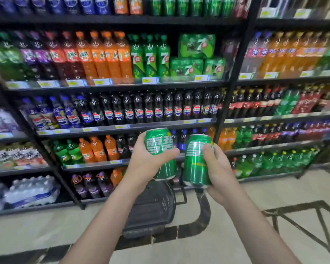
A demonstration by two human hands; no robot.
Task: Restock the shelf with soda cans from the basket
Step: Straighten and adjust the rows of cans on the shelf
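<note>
Above basket (151,208), before shelf (122,126): left hand (147,162) holding can (161,149); right hand (215,168) holding second can (195,161). Risk: cans clashing, one slipping.

bottles (149,109) crowding every shelf (122,128), basket (151,206) below

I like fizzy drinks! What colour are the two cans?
Both cans, left and right, are shiny green with white lettering; the head view shows them.

Even, bright overhead light is seen throughout; soft motion blur is spread across the shelves (122,86), lines are bowed by wide-angle distortion at the edges, and highlights are caught on bottle shoulders
</note>
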